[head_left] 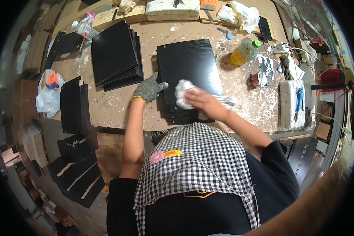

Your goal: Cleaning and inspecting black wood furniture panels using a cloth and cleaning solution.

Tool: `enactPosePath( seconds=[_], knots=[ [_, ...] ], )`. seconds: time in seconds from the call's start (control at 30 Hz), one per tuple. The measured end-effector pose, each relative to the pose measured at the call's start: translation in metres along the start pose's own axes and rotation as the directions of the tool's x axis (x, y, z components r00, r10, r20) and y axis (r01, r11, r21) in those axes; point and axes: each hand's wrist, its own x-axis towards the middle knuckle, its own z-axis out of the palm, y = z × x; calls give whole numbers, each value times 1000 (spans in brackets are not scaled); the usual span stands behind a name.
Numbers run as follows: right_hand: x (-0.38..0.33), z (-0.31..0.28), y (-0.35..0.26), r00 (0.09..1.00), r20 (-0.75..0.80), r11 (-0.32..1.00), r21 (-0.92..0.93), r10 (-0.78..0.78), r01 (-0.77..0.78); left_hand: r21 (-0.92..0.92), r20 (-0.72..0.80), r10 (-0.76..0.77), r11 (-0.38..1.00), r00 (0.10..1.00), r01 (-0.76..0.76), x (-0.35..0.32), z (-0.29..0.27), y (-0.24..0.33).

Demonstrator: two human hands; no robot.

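A stack of black wood-grain panels [188, 59] lies in front of me on the paint-spotted workbench. My right hand [203, 103], bare, presses a crumpled white cloth [182, 88] against the top panel near its lower middle. Part of the cloth trails out to the right beneath the wrist. My left hand [149, 89], in a grey knitted glove, rests at the panels' left edge. Its fingers are spread and nothing shows in it.
More black panels [114, 53] are stacked at the left, with others [72, 106] by the near left edge. On the right stand a green-capped bottle [244, 52] of yellow liquid and a paint-smeared container [264, 70]. A plastic bag [47, 100] lies far left.
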Motion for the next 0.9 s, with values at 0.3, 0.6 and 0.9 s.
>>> enactPosePath(
  seconds=[0.3, 0.6, 0.9],
  knots=[
    [-82, -64, 69, 738, -419, 789, -75, 529, -609, -236, -111, 44, 969, 993, -70, 17, 8, -17],
    [11, -39, 85, 590, -360, 691, 357, 723, -629, -373, -428, -36, 917, 903, -140, 54, 44, -7],
    [27, -16, 83, 563, -192, 524, 676, 804, -518, -580, -415, -73, 789, 907, -202, 68, 71, -14]
  ],
)
